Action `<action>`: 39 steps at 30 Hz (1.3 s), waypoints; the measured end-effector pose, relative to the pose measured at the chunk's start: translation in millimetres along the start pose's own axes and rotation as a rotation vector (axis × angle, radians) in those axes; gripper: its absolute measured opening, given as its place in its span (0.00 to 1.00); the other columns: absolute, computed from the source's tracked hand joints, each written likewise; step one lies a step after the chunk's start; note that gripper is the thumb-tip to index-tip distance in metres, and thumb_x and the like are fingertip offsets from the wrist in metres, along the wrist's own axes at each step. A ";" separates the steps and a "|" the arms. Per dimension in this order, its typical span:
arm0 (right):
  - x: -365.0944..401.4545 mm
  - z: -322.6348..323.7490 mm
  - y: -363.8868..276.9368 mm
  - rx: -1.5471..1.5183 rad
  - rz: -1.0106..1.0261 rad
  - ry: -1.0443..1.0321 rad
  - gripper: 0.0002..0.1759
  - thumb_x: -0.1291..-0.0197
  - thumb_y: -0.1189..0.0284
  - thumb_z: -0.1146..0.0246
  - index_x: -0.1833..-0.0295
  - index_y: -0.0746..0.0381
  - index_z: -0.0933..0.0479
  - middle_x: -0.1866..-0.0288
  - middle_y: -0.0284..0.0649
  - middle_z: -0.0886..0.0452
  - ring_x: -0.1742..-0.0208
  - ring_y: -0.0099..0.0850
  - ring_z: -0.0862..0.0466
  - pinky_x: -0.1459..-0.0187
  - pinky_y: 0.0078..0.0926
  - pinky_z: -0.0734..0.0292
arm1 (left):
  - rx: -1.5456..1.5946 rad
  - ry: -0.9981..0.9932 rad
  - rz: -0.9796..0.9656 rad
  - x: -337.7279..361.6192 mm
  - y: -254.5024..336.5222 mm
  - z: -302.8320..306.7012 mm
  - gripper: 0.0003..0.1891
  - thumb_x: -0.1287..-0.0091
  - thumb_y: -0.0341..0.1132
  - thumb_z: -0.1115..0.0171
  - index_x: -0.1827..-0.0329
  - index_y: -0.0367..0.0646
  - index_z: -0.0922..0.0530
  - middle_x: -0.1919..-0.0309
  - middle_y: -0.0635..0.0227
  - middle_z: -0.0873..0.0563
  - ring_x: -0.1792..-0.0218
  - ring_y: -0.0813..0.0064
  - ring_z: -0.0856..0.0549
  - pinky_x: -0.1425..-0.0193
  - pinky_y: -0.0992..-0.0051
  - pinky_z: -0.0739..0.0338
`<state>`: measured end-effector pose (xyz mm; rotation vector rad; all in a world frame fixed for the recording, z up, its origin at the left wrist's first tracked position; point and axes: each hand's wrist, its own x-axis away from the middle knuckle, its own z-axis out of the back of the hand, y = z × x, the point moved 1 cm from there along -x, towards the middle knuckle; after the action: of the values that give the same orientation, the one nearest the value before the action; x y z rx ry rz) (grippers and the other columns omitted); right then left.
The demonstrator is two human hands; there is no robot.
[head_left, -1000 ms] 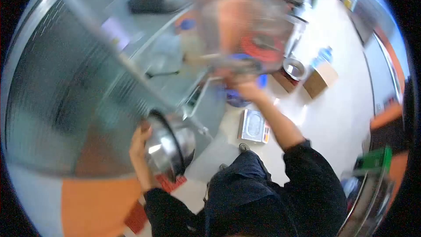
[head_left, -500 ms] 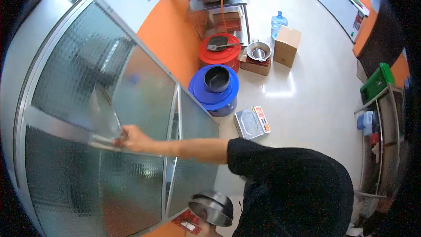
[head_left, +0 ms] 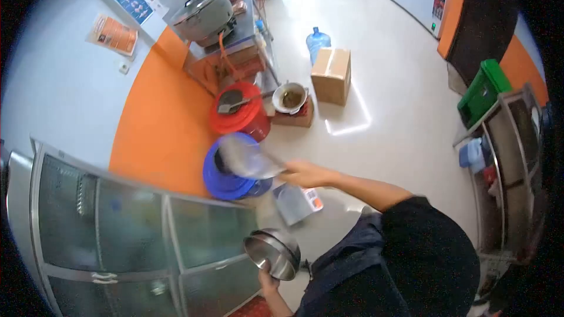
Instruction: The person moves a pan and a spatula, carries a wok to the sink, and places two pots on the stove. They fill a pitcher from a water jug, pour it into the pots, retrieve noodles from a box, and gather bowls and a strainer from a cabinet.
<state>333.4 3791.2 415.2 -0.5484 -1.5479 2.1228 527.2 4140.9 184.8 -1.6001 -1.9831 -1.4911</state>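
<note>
The cabinet [head_left: 117,229] with frosted glass doors fills the lower left. Just right of it, low in the view and close to the body, the left hand [head_left: 266,280] has its grip clamped on the lower rim of a steel bowl [head_left: 273,252]. The bowl is tilted on edge, with its open side facing the cabinet.

Above the bowl stands a blue tub [head_left: 226,183] on the floor [head_left: 399,117], with a red tub [head_left: 241,120] touching it on the far side.

The right hand [head_left: 305,173] is stretched out from the body, its grip closed on the near end of a pale metal piece [head_left: 247,157]. The piece is too blurred to tell its exact shape. Its long axis runs leftward from the grip and slightly up, so its broad end hangs over the blue tub's mouth, and whether it touches the tub cannot be told. The right hand is the one nearer both tubs. The left hand and bowl sit well apart from them, toward the body.

A scale [head_left: 296,202] lies on the floor under the right wrist. Farther off are a pot [head_left: 291,98] and a box [head_left: 331,74].
</note>
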 end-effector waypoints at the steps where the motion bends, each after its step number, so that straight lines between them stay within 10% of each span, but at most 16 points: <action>1: 37.6 42.0 42.8 -0.063 -0.141 0.224 0.17 0.38 0.61 0.47 0.68 0.65 0.26 0.81 0.31 0.33 0.78 0.22 0.33 0.76 0.26 0.36 | -0.084 0.037 -0.014 -12.1 -14.8 -43.4 0.20 0.34 0.35 0.45 0.42 0.34 0.33 0.49 0.58 0.23 0.50 0.59 0.22 0.48 0.59 0.24; 9: 227.0 223.6 193.3 -0.695 -0.637 0.973 0.12 0.39 0.63 0.47 0.70 0.60 0.33 0.85 0.31 0.33 0.88 0.19 0.37 0.87 0.16 0.47 | -0.280 -0.066 0.148 -134.5 -99.8 -350.7 0.21 0.35 0.35 0.43 0.42 0.36 0.33 0.50 0.58 0.22 0.52 0.61 0.20 0.49 0.62 0.23; 16: 247.5 346.3 309.6 -0.766 -0.572 1.077 0.13 0.33 0.61 0.50 0.64 0.61 0.35 0.86 0.33 0.34 0.89 0.20 0.37 0.87 0.17 0.40 | -0.387 -0.293 0.235 -295.3 -171.7 -584.1 0.19 0.34 0.33 0.45 0.45 0.31 0.32 0.53 0.55 0.21 0.56 0.61 0.18 0.50 0.63 0.22; 18: 224.3 395.7 334.2 -0.838 -0.484 1.445 0.14 0.33 0.61 0.50 0.60 0.62 0.37 0.86 0.32 0.36 0.91 0.22 0.39 0.88 0.21 0.38 | -0.410 -0.349 0.175 -312.4 -184.9 -673.5 0.19 0.34 0.33 0.45 0.46 0.27 0.33 0.53 0.53 0.22 0.57 0.61 0.18 0.51 0.64 0.21; 25: 133.7 630.1 332.1 -0.879 -0.476 1.292 0.11 0.34 0.63 0.48 0.62 0.60 0.34 0.86 0.31 0.38 0.91 0.22 0.39 0.88 0.22 0.37 | -0.431 -0.366 0.285 -443.2 -237.4 -932.0 0.16 0.34 0.33 0.44 0.52 0.25 0.29 0.61 0.54 0.19 0.63 0.65 0.17 0.58 0.66 0.21; 33: 52.5 877.9 505.7 -0.423 -0.502 1.224 0.13 0.38 0.67 0.41 0.72 0.58 0.35 0.86 0.30 0.36 0.92 0.19 0.40 0.90 0.19 0.45 | -0.422 -0.357 0.301 -594.4 -309.6 -1144.0 0.21 0.33 0.40 0.45 0.50 0.26 0.29 0.59 0.55 0.19 0.63 0.68 0.17 0.58 0.70 0.22; 39: -105.1 1134.5 470.1 -0.452 -0.654 0.877 0.15 0.40 0.66 0.38 0.73 0.57 0.38 0.84 0.29 0.34 0.92 0.16 0.42 0.91 0.17 0.49 | -0.505 -0.236 -0.124 -609.7 -311.4 -1303.7 0.21 0.34 0.36 0.44 0.44 0.28 0.30 0.52 0.55 0.21 0.53 0.67 0.22 0.49 0.68 0.28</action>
<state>-276.8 2726.6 300.1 -0.8259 -1.3774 0.8465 -26.0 2776.7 220.5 -1.9501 -1.9541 -2.0649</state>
